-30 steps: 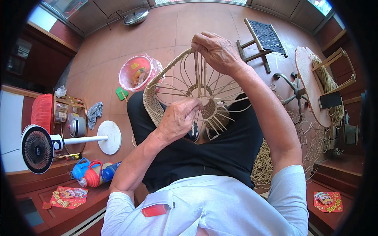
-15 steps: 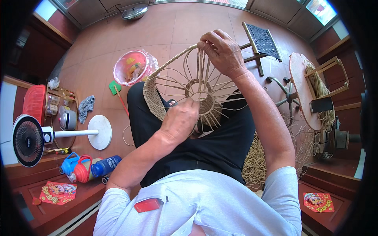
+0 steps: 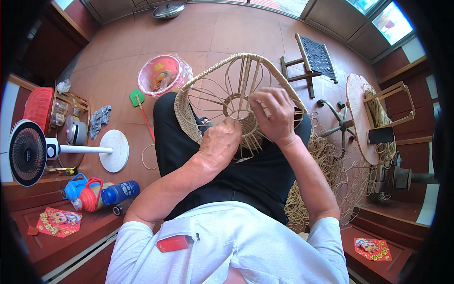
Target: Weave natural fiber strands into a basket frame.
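Observation:
A partly woven, straw-coloured cord basket (image 3: 187, 116) rests tilted across my thighs. Its braided rim arches at the far side, and bare cords run from it to a small woven ring in the middle. Low on that ring, my left hand (image 3: 219, 143) is closed on the basket, fingertips pinched at the cords by its edge. My right hand (image 3: 275, 113) hovers over the basket's right half with its fingers curled together. Whatever it may pinch is too small to make out.
Loose cord (image 3: 314, 184) lies heaped on the floor to my right, near a wheeled stand (image 3: 339, 124) and a stool (image 3: 318, 57). At left are a lined pink bucket (image 3: 161, 75), a green-headed swatter (image 3: 136, 98), a fan (image 3: 28, 152) and several bottles (image 3: 120, 191).
My right hand has left the far rim and come down toward me, over the basket's right side. The left hand stays at the ring. The view has shifted slightly.

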Demonstrator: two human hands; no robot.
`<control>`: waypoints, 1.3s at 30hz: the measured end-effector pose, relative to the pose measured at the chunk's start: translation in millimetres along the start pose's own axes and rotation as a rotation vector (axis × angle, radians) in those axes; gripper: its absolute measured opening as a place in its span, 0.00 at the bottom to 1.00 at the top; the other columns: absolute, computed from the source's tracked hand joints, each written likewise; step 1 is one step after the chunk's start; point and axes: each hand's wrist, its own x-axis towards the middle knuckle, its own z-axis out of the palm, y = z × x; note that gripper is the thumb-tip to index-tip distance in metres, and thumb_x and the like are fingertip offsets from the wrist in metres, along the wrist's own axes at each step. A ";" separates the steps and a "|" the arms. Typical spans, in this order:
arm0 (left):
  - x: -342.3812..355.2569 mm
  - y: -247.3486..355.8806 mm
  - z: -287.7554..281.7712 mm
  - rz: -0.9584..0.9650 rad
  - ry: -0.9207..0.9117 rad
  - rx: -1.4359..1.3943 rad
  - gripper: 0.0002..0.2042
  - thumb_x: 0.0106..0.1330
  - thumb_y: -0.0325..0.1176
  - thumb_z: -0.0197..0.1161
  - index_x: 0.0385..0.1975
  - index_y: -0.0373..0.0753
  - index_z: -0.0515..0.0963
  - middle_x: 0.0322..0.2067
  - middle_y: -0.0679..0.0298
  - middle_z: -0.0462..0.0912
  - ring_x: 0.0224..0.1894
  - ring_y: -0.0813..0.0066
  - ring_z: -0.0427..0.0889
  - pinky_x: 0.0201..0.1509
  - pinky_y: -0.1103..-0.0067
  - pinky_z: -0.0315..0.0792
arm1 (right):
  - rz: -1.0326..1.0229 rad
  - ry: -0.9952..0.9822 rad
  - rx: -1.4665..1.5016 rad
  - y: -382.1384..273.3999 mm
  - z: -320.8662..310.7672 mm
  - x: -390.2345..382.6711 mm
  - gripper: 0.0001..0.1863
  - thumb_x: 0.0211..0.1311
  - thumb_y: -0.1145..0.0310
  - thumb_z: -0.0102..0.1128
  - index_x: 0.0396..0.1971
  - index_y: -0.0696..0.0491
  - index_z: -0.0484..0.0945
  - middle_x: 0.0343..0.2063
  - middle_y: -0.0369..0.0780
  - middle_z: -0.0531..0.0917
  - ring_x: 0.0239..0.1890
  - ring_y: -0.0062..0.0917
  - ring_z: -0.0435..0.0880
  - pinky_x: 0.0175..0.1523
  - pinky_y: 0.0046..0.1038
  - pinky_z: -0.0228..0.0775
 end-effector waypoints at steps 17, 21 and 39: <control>29.4 -42.6 -46.2 -0.023 -0.069 -0.732 0.10 0.80 0.33 0.61 0.46 0.33 0.86 0.34 0.50 0.86 0.39 0.53 0.88 0.48 0.64 0.80 | -0.111 -0.156 0.037 0.2 8.3 -15.9 0.09 0.64 0.71 0.75 0.41 0.51 0.84 0.35 0.39 0.83 0.39 0.36 0.85 0.46 0.37 0.81; 42.4 -55.8 -53.5 -0.109 -0.138 -0.970 0.12 0.83 0.36 0.60 0.44 0.34 0.86 0.29 0.64 0.82 0.33 0.75 0.82 0.40 0.75 0.75 | -0.030 -0.160 0.007 0.4 15.4 -18.8 0.10 0.62 0.71 0.78 0.39 0.50 0.84 0.33 0.39 0.84 0.36 0.38 0.85 0.43 0.39 0.78; 86.6 -56.3 -44.0 -0.309 0.420 -0.714 0.22 0.82 0.50 0.66 0.35 0.35 0.86 0.19 0.69 0.77 0.23 0.81 0.75 0.29 0.73 0.68 | -0.134 -0.231 -0.090 3.0 15.9 -14.5 0.14 0.63 0.73 0.74 0.48 0.45 0.88 0.31 0.37 0.77 0.35 0.35 0.83 0.43 0.38 0.77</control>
